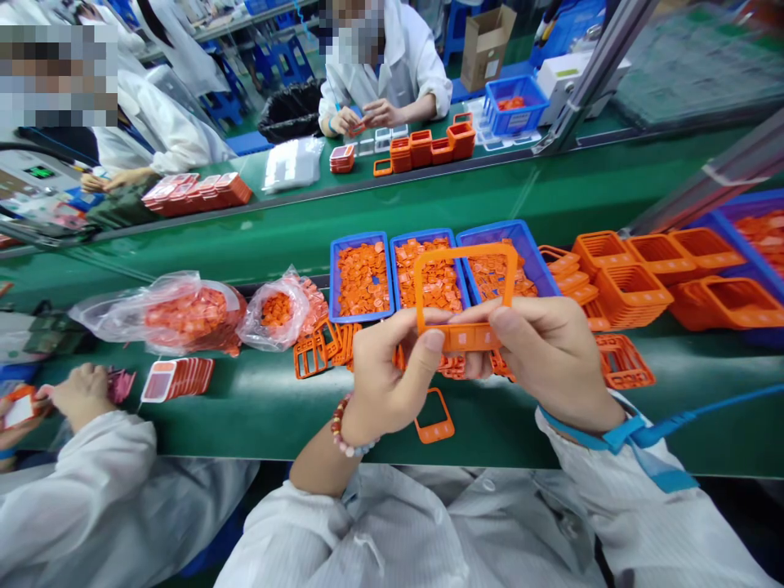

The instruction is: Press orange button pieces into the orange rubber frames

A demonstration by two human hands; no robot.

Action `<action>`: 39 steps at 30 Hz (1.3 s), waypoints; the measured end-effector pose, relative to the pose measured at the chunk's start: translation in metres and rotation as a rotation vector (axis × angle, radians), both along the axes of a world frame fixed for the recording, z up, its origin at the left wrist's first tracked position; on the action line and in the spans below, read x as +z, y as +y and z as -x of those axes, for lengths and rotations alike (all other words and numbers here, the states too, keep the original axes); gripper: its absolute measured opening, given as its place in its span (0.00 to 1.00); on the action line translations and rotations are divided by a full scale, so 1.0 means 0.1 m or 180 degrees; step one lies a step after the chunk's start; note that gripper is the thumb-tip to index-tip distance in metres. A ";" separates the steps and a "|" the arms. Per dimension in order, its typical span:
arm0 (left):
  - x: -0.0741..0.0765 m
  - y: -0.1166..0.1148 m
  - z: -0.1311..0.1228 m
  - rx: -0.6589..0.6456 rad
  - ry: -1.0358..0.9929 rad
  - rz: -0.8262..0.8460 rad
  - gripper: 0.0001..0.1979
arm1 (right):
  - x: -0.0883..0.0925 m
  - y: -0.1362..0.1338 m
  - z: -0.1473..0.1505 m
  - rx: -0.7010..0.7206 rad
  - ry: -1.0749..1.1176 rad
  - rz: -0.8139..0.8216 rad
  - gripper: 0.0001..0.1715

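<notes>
Green belting covers the long work surface [275, 416] in front of the person, and a second green run lies beyond it, where a co-worker in a white coat [385, 73] sits facing the person. Another co-worker's hands [79, 392] handle orange-and-white pieces at the lower left (their white sleeve sits right beside the person's own). Three blue plastic trays [422, 233] stand in a row on the surface, heaped with small orange pieces [364, 278]. Stacks of orange lattice-walled frames [630, 298] sit to their right, and clear plastic bags [184, 314] of more orange pieces lie to their left.

Both of the person's hands hold up a rectangular orange frame [464, 336], raised above the surface in front of the trays. The left hand [392, 376] and the right hand [551, 359] each pinch one end of its lower bar, closed firmly on it. A smaller orange frame [434, 416] lies flat on the surface just below the left hand. A beaded bracelet [346, 425] circles the left wrist, and a blue strap [618, 434] circles the right.
</notes>
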State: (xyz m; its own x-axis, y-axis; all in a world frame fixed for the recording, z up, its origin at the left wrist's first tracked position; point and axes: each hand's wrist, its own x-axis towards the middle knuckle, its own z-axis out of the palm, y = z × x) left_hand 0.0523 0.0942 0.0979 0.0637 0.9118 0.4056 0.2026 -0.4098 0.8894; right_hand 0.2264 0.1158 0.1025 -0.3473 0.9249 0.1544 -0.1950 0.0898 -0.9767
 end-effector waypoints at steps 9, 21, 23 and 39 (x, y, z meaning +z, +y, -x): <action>-0.10 0.03 0.08 0.0106 0.0956 0.0320 0.21 | 0.03 -0.09 0.08 -0.1072 -0.1580 -0.1195 0.14; -0.23 0.03 0.25 0.0385 0.1163 0.0146 0.22 | -0.11 -0.08 0.23 -0.0642 -0.1872 -0.1015 0.17; -0.25 0.00 0.28 0.0355 0.1151 0.0273 0.22 | -0.14 -0.09 0.25 -0.0884 -0.2134 -0.1296 0.20; -0.92 -0.45 1.83 0.1418 0.3347 0.1389 0.17 | -0.92 -0.73 0.35 0.1419 -0.4219 -0.2632 0.17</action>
